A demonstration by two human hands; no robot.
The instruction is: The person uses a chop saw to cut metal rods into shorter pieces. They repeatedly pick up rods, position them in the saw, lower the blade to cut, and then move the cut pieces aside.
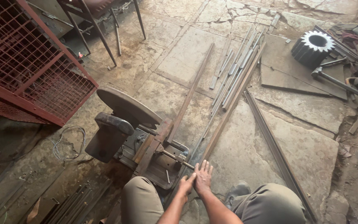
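A chop saw (123, 124) with a large grey cutting disc (125, 105) stands on the stone floor in front of my knees. A long rusty bar (189, 93) lies clamped in its vise (158, 155), and a crank handle (178, 159) sticks out toward me. A second long metal bar (228, 105) runs along the floor to the right of the saw. My right hand (204, 176) rests flat on that bar's near end, fingers spread. My left hand (186, 185) sits right beside it with fingers curled down around the same bar end.
A red wire-mesh cage (25, 62) stands at the left. Several thin steel strips (237, 66) lie beyond the saw. A long angle bar (276, 151), a flat steel plate (291, 70), a big gear (313, 47) and a hammer (338, 83) lie to the right. A loose cable (65, 143) lies left of the saw.
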